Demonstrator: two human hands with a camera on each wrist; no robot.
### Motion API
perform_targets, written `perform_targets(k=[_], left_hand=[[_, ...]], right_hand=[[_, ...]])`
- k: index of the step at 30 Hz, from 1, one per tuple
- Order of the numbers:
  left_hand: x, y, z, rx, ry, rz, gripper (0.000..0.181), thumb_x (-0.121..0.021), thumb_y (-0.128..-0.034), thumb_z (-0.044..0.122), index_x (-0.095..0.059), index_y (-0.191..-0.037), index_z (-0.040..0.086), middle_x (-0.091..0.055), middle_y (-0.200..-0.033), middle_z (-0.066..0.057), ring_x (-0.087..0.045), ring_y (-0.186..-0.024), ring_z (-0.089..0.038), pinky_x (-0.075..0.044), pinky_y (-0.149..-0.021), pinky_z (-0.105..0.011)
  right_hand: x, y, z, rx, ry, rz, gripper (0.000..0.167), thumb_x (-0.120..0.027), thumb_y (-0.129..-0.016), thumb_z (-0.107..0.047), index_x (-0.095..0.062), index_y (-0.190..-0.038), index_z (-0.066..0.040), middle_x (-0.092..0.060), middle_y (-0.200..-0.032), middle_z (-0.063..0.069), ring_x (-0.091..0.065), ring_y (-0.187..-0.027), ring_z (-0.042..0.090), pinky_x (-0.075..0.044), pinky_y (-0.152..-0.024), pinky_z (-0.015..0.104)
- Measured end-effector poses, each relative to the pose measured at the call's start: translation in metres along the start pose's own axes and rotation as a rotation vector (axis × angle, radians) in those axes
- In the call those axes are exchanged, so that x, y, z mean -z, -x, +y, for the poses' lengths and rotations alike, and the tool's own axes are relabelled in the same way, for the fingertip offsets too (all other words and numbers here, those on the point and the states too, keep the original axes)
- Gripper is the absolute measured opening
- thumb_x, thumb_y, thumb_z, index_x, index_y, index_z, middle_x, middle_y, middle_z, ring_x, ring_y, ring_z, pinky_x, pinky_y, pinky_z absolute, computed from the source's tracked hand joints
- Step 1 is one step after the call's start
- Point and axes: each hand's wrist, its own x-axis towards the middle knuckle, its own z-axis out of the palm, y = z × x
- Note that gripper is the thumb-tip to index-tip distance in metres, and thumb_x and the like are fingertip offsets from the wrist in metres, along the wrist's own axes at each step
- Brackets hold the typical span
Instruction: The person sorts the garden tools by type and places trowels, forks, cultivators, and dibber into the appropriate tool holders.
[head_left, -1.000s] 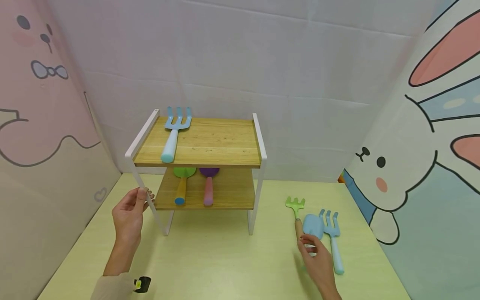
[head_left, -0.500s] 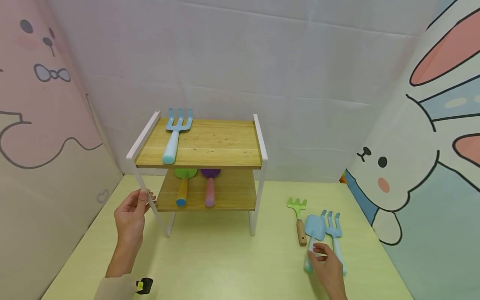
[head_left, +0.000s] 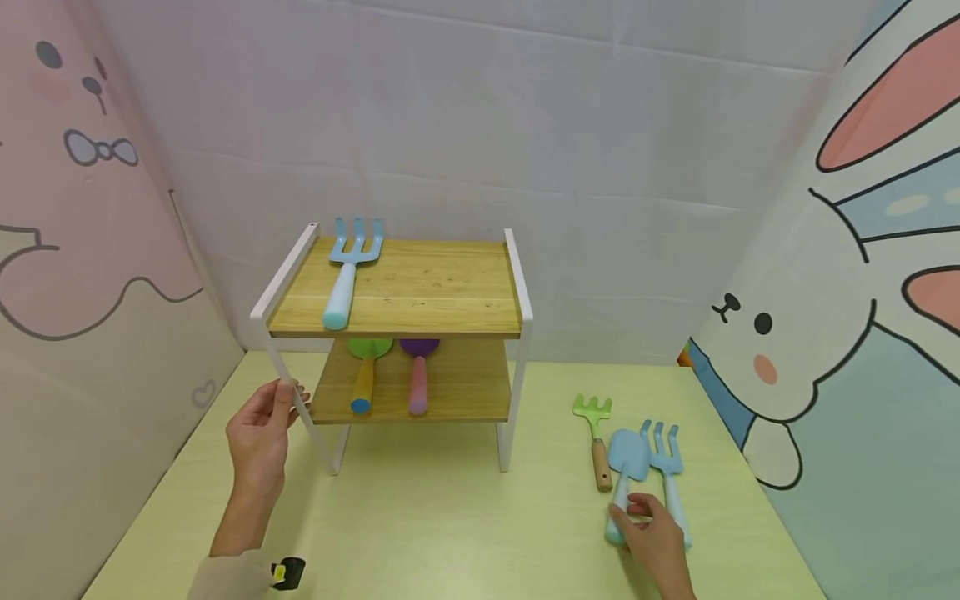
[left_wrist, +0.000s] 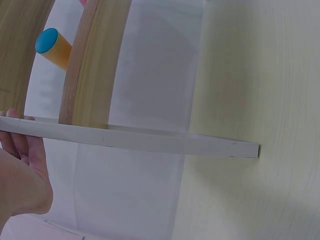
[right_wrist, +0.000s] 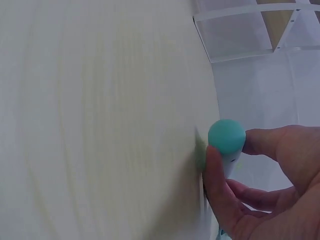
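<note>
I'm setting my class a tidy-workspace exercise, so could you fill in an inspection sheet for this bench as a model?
Surface: pale yellow-green table.
Job's things: blue trowel on the table, between a green rake and a blue fork; two-tier shelf bears another fork on top, yellow-handled and pink-handled tools below.
Clutter: small orange patch at the back right corner, unidentifiable.
Hands: left hand grips the shelf's left side frame; right hand pinches the trowel's handle.
Cables: nothing seen.
Surroundings: white backdrop, rabbit-print panel right, pink cartoon panel left.
</note>
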Motion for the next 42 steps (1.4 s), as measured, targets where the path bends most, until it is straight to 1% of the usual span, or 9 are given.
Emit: perform_targets(k=[3,7,10,14,19,23,27,33,42], left_hand=[[0.000,0.000,0.000,0.005,-0.006,0.003,0.015,-0.066,-0.1005,0.008,-0.072,-0.101,-0.006,-0.074,-0.084,-0.001,-0.073,-0.078,-0.009,-0.061,-0.081,-0.022],[0.001,0.000,0.000,0.005,-0.017,0.002,0.015,-0.067,-0.1005,0.009,-0.073,-0.102,-0.005,-0.074,-0.085,-0.001,-0.073,-0.078,-0.009,-0.061,-0.081,-0.021],[0.001,0.001,0.000,0.001,-0.015,0.000,0.014,-0.066,-0.1006,0.008,-0.073,-0.102,-0.005,-0.074,-0.086,-0.001,-0.073,-0.079,-0.009,-0.061,-0.081,-0.021],[0.000,0.001,0.000,0.000,-0.016,-0.007,0.016,-0.066,-0.1008,0.008,-0.071,-0.104,-0.007,-0.074,-0.088,-0.001,-0.073,-0.080,-0.010,-0.061,-0.082,-0.021],[0.000,0.001,0.000,0.004,-0.015,-0.003,0.016,-0.066,-0.1007,0.009,-0.072,-0.103,-0.006,-0.074,-0.086,-0.001,-0.073,-0.079,-0.009,-0.061,-0.081,-0.021],[0.001,0.001,0.001,0.009,-0.018,0.004,0.015,-0.066,-0.1006,0.009,-0.073,-0.101,-0.004,-0.074,-0.085,-0.002,-0.073,-0.078,-0.009,-0.061,-0.081,-0.022],[0.000,0.001,0.001,0.013,-0.016,0.005,0.014,-0.067,-0.1006,0.009,-0.073,-0.101,-0.003,-0.074,-0.085,-0.003,-0.073,-0.078,-0.009,-0.061,-0.082,-0.022],[0.000,0.001,0.001,0.010,-0.021,0.003,0.014,-0.066,-0.1007,0.009,-0.073,-0.102,-0.003,-0.074,-0.086,-0.001,-0.073,-0.079,-0.009,-0.061,-0.082,-0.021],[0.000,0.001,0.000,0.007,-0.012,0.002,0.016,-0.066,-0.1008,0.009,-0.073,-0.101,-0.005,-0.074,-0.085,-0.001,-0.073,-0.079,-0.010,-0.061,-0.082,-0.023]], right_hand=[[0.000,-0.001,0.001,-0.014,-0.025,-0.009,0.044,-0.074,-0.095,-0.021,-0.060,-0.122,0.011,-0.069,-0.106,0.023,-0.072,-0.086,0.027,-0.060,-0.059,0.026],[0.003,-0.003,0.000,-0.030,0.009,-0.023,0.045,-0.073,-0.095,-0.024,-0.062,-0.122,0.010,-0.071,-0.106,0.019,-0.070,-0.089,0.024,-0.057,-0.068,0.027],[0.007,-0.004,0.001,-0.035,0.043,-0.039,0.047,-0.071,-0.096,-0.028,-0.063,-0.123,0.009,-0.072,-0.106,0.017,-0.068,-0.095,0.026,-0.053,-0.073,0.028],[0.011,-0.005,0.001,-0.057,0.020,-0.066,0.048,-0.071,-0.097,-0.030,-0.063,-0.125,0.009,-0.072,-0.109,0.018,-0.068,-0.099,0.030,-0.052,-0.073,0.027],[0.014,-0.007,0.003,-0.128,-0.117,-0.124,0.055,-0.071,-0.097,-0.028,-0.058,-0.133,0.011,-0.070,-0.116,0.021,-0.068,-0.101,0.025,-0.056,-0.074,0.023],[0.015,-0.009,0.003,-0.196,-0.277,-0.165,0.062,-0.072,-0.098,-0.027,-0.050,-0.139,0.015,-0.070,-0.115,0.017,-0.067,-0.094,0.015,-0.060,-0.074,0.026],[0.015,-0.009,0.004,-0.220,-0.371,-0.173,0.066,-0.073,-0.098,-0.026,-0.047,-0.141,0.017,-0.071,-0.116,0.016,-0.067,-0.091,0.009,-0.061,-0.075,0.028],[0.015,-0.005,0.003,-0.237,-0.406,-0.183,0.069,-0.073,-0.098,-0.028,-0.045,-0.144,0.015,-0.067,-0.128,0.023,-0.067,-0.094,0.009,-0.060,-0.077,0.029],[0.013,0.002,-0.005,-0.268,-0.446,-0.177,0.075,-0.080,-0.093,-0.031,-0.045,-0.147,0.009,-0.066,-0.127,0.023,-0.069,-0.095,0.016,-0.061,-0.079,0.033]])
